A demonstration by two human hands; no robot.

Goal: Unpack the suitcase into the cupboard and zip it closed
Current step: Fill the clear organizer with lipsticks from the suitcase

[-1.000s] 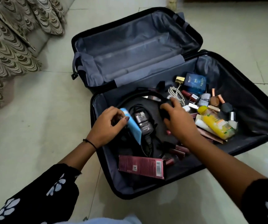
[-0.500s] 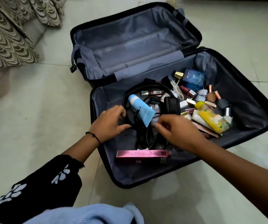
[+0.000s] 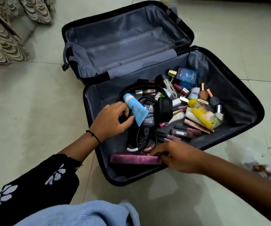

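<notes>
The black suitcase lies open on the floor, its grey-lined lid empty. The near half holds black headphones, a blue tube, a black charger with cable, a yellow bottle, a blue perfume box, nail polish bottles and lip gloss tubes. My left hand curls round the headphones' left earcup beside the blue tube. My right hand grips the right end of a long pink box at the near wall.
Patterned fabric hangs at the upper left. A light blue cloth lies at the bottom edge near my lap. Pale floor tiles surround the case. Something blurred sits on the floor at the right.
My right hand left the headphones' right earcup and came toward me onto the pink box. The blue tube tipped over onto the charger. My left hand stayed at the left earcup.
</notes>
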